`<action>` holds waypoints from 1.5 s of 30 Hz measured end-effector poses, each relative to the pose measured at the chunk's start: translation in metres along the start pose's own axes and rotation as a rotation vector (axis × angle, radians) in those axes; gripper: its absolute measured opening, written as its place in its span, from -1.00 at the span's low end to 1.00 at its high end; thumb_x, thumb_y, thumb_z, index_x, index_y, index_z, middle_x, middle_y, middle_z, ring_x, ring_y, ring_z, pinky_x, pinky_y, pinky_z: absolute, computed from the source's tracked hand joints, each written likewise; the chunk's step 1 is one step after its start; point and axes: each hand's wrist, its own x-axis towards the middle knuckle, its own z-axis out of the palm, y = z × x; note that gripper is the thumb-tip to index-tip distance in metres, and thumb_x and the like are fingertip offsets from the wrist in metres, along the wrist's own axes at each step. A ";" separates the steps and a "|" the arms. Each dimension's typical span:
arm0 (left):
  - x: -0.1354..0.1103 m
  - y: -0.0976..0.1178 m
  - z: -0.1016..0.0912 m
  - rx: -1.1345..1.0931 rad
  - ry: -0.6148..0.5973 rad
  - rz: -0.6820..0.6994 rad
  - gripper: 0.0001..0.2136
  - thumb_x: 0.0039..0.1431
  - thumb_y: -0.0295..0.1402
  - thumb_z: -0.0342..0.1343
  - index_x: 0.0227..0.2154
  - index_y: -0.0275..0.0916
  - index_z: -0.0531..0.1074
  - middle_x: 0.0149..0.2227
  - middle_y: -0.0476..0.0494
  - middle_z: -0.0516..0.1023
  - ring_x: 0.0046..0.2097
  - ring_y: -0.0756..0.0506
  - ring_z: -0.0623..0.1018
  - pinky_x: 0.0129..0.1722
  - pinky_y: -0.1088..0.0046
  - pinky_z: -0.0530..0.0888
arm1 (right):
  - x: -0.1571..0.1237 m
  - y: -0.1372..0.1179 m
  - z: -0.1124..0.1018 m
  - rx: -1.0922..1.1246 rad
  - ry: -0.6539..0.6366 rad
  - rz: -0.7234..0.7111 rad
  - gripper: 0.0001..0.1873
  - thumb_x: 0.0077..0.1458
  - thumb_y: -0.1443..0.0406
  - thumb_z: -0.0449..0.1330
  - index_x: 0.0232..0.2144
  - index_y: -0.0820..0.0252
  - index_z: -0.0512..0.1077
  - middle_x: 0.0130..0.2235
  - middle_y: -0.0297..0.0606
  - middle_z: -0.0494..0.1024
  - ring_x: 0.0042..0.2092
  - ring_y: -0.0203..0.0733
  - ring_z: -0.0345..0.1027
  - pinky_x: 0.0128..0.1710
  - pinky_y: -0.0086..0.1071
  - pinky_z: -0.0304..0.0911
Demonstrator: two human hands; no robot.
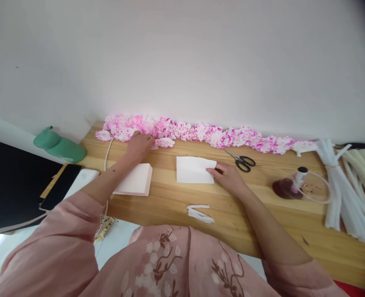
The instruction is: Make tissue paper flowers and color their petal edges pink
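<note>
My right hand (228,176) pinches the right edge of a white paper sheet (192,170), which lies on or just above the wooden table. At the back left, my left hand (140,145) has its fingers bent over a crinkled pink-and-white flower (164,143); its fingertips are partly hidden among the petals. Under my left forearm sits a thick stack of white paper (135,180). More crumpled pink-and-white flowers (201,132) form a long row along the wall. Several white strips (200,213) lie in front of the sheet.
Black-handled scissors (243,161) lie behind my right hand. Farther right stand a bottle of dark red liquid (286,188) and bundles of white strips (340,194). A green object (61,144), a black phone (61,187) and a white cable (107,156) are on the left.
</note>
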 end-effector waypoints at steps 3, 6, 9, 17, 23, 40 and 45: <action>-0.003 -0.004 0.000 -0.042 -0.004 -0.035 -0.71 0.31 -0.42 -0.10 -0.15 -0.25 0.55 -0.23 -0.29 0.60 -0.15 -0.26 0.57 -0.02 0.13 0.29 | 0.000 0.001 0.001 -0.010 -0.002 0.007 -0.69 0.17 0.10 0.12 -0.42 0.15 0.54 -0.33 -0.23 0.62 -0.30 -0.09 0.46 -0.29 -0.30 0.25; -0.010 -0.009 -0.005 -0.095 -0.006 -0.071 -0.70 0.30 -0.36 -0.03 -0.01 -0.23 0.51 -0.17 -0.29 0.59 -0.10 -0.27 0.56 0.00 0.14 0.30 | 0.000 0.002 0.001 0.003 0.004 -0.003 -0.70 0.18 0.11 0.13 -0.39 0.15 0.56 -0.31 -0.24 0.63 -0.29 -0.11 0.46 -0.28 -0.31 0.27; -0.012 -0.006 -0.015 -0.144 0.027 -0.069 -0.66 0.26 -0.24 0.09 0.05 -0.21 0.47 -0.01 -0.33 0.54 0.03 -0.32 0.51 0.05 0.12 0.31 | 0.000 0.004 0.002 0.006 0.012 0.000 -0.70 0.17 0.11 0.15 -0.43 0.15 0.55 -0.39 -0.27 0.61 -0.33 -0.13 0.44 -0.32 -0.33 0.26; 0.016 0.023 -0.012 -0.122 -0.025 0.043 -0.67 0.25 -0.25 0.11 0.04 -0.24 0.42 0.00 -0.28 0.57 0.08 -0.30 0.51 0.27 0.00 0.16 | 0.000 0.006 0.003 0.030 0.005 0.001 -0.69 0.18 0.11 0.14 -0.35 0.16 0.58 -0.29 -0.24 0.65 -0.29 -0.13 0.46 -0.28 -0.34 0.26; 0.019 0.032 -0.004 -0.100 -0.034 0.118 -0.76 0.25 -0.40 0.01 -0.08 -0.24 0.48 -0.12 -0.25 0.61 0.01 -0.28 0.55 0.28 -0.03 0.14 | 0.000 0.005 0.002 0.045 0.008 -0.006 -0.69 0.17 0.11 0.14 -0.38 0.17 0.57 -0.35 -0.26 0.62 -0.30 -0.14 0.45 -0.30 -0.35 0.24; -0.014 -0.037 -0.036 -0.390 -0.058 -0.075 -0.53 0.28 -0.42 -0.12 0.22 -0.11 0.36 0.17 -0.12 0.54 0.12 -0.21 0.55 0.10 0.24 0.43 | 0.001 0.005 0.001 0.044 0.005 0.028 -0.69 0.17 0.09 0.15 -0.34 0.16 0.58 -0.31 -0.25 0.64 -0.27 -0.10 0.48 -0.27 -0.32 0.27; -0.009 -0.024 -0.043 -0.401 -0.207 -0.067 -0.37 0.19 -0.51 -0.14 0.33 0.02 0.20 0.22 0.01 0.50 0.16 -0.16 0.54 0.12 0.32 0.44 | 0.000 0.005 0.001 0.024 -0.005 0.013 -0.69 0.18 0.11 0.13 -0.30 0.15 0.59 -0.22 -0.21 0.67 -0.23 -0.07 0.51 -0.24 -0.30 0.30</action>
